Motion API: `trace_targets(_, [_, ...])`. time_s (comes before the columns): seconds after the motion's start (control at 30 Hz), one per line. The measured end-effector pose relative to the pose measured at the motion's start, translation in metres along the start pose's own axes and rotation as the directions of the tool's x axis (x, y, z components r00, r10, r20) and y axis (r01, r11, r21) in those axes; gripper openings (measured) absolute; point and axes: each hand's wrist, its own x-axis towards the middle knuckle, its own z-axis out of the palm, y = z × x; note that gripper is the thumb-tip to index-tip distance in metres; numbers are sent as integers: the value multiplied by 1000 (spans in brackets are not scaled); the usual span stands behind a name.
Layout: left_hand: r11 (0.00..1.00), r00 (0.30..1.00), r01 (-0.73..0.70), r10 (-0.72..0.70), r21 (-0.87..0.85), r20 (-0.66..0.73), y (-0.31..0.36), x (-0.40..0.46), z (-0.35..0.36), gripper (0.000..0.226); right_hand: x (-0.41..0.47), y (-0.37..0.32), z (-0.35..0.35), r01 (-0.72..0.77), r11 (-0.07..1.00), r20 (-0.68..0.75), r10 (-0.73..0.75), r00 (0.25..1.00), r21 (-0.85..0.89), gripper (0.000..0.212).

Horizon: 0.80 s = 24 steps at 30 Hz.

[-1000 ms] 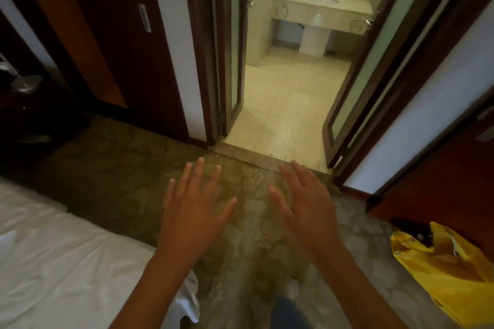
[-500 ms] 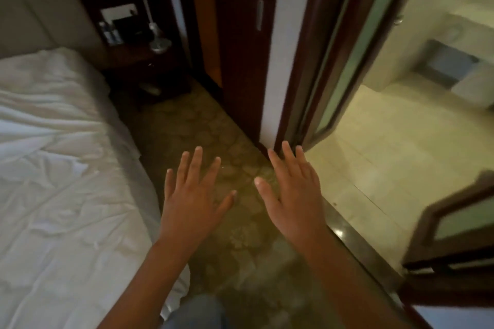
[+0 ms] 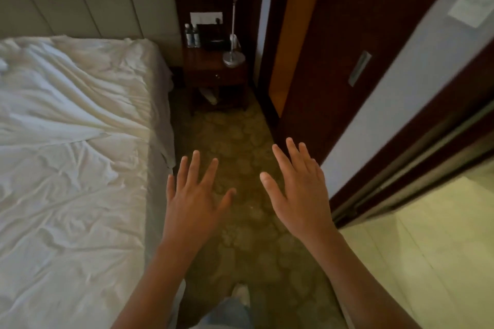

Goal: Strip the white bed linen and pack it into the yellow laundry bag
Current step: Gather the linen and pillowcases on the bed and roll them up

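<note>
I saw left hand (image 3: 193,204) and right hand (image 3: 298,192) both flat, fingers spread, holding nothing, hovering over patterned carpet (image 3: 240,141). White bed linen (image 3: 72,147) lay just left of left hand, on the bed, wrinkled, not touched.

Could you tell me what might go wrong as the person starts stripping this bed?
1. The white sheet hangs down the bed's side into the narrow aisle; once pulled off, it could tangle the feet.
2. The bedside table holds bottles and a lamp; a tugged sheet might sweep them.
3. No yellow bag is in view.
</note>
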Motion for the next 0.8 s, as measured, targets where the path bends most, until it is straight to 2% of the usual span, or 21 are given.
trace_targets(0.17, [997,997,77,-77,-3,5,-8,109,-3,83,122,2,8,76,997,36,-77,996,26,76])
trace_targets(0.47, [962,963,269,-269,50,-16,-34,241,15,85,302,4,51,220,967,123,-236,964,126,75])
trace_targets(0.63, [906,907,420,-417,50,-58,-46,331,26,81,423,8,81,339,926,159,-364,918,168,77])
trace_targets(0.8, [838,834,544,-535,42,-135,-40,426,24,84,542,10,93,460,854,190,-508,840,244,76])
